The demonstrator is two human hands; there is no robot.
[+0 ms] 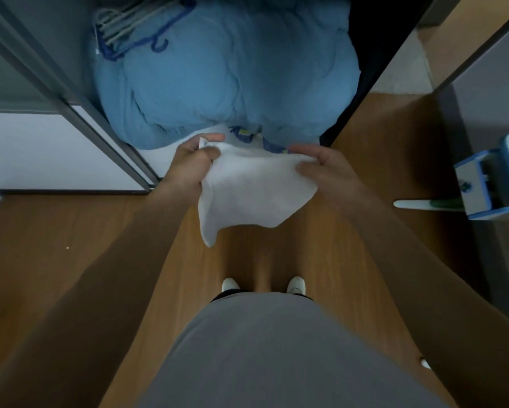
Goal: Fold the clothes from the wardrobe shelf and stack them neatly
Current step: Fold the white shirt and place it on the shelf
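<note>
A white cloth [247, 189] hangs in the air in front of the wardrobe, held by both hands. My left hand [188, 166] grips its upper left corner, thumb and fingers curled round the fabric. My right hand [321, 169] pinches its upper right edge. The lower part droops to a point towards the floor. Just behind the cloth, a patterned blue and white garment [247, 135] peeks out at the shelf's front edge, mostly hidden.
A bulky light blue duvet [232, 75] fills the wardrobe compartment, with blue and grey hangers [135, 28] lying on it at the back left. A grey sliding door frame [70, 107] stands left. A blue and white mop bucket [489, 178] sits right on the wooden floor [70, 245].
</note>
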